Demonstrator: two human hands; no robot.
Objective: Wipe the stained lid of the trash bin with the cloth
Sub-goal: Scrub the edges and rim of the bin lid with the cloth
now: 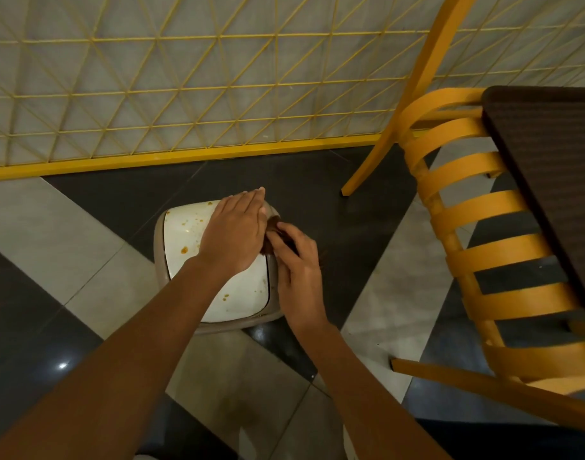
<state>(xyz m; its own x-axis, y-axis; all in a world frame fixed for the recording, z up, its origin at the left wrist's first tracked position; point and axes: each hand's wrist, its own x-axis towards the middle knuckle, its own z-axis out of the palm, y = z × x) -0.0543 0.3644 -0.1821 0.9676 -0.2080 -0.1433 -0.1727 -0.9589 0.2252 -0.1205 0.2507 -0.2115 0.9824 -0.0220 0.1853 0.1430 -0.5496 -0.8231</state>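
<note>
A floor point(52, 227) of pale and dark tiles fills the left side, with a yellow lattice fence point(151, 94) along its far edge. A beige trash bin point(159, 257) stands on the floor near the middle, and its white lid point(241, 293) carries orange-brown spots along the left and near edges. The left hand point(233, 227) lies over the far part of the lid, fingers straight and together, gripping nothing. Just beside it, at the lid's right edge, sits a dark brown cloth point(274, 234), bunched up. The right hand point(297, 270) pinches the cloth with curled fingers. Further right a yellow slatted chair point(477, 210) stands on the floor, and the dark desk point(550, 154) juts in over it at the right edge
</note>
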